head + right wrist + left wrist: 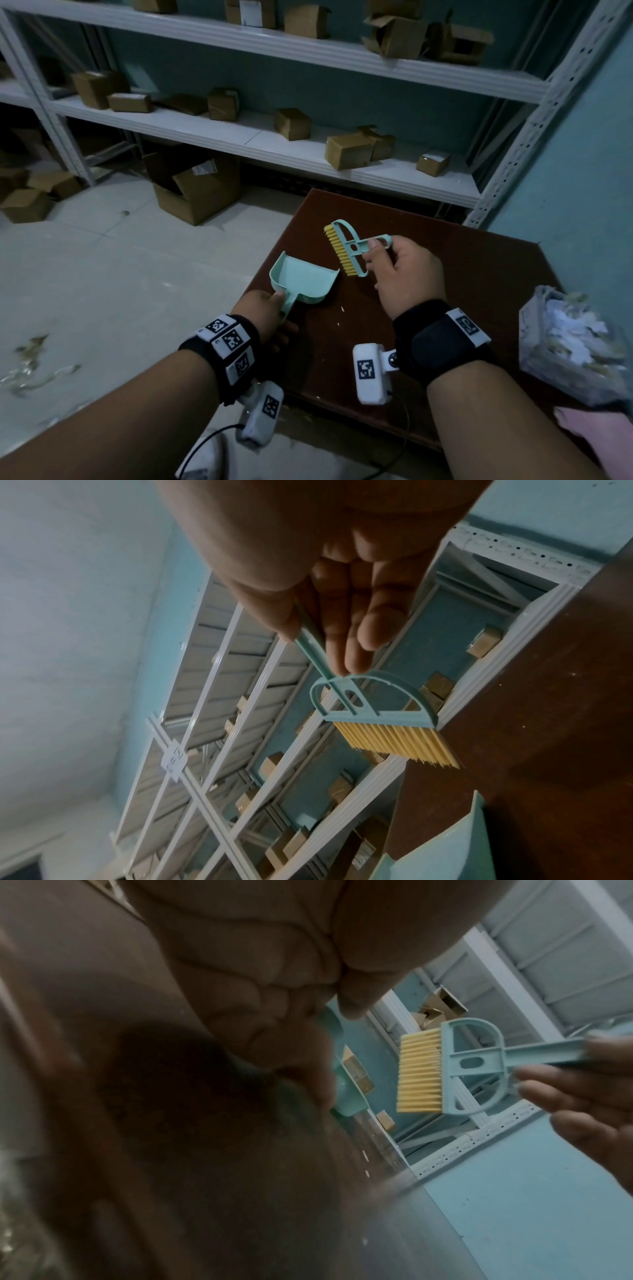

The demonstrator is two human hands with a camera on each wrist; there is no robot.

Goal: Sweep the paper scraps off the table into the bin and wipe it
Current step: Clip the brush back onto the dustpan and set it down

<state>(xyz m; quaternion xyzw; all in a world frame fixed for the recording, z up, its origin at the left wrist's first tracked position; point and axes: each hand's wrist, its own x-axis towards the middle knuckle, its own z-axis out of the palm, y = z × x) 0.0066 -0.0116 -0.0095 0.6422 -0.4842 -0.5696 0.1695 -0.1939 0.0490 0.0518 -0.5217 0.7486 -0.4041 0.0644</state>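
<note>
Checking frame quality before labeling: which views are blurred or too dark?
Head view: dim overall, bin at the right edge motion-smeared, brush and dustpan sharp. Left wrist view: mostly dark, blurred left hand; brush sharp. Right wrist view: right hand soft, brush crisp.

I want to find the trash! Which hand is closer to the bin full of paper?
Right. The right hand holds the brush just left of the bin; the left hand, holding the dustpan, is farther left.

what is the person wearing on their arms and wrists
Both forearms are bare, with no sleeves. Each wrist has a black band carrying white square tags with black code patterns. A small white camera unit, also tagged, hangs under each wrist, with a thin black cable trailing from it.
</note>
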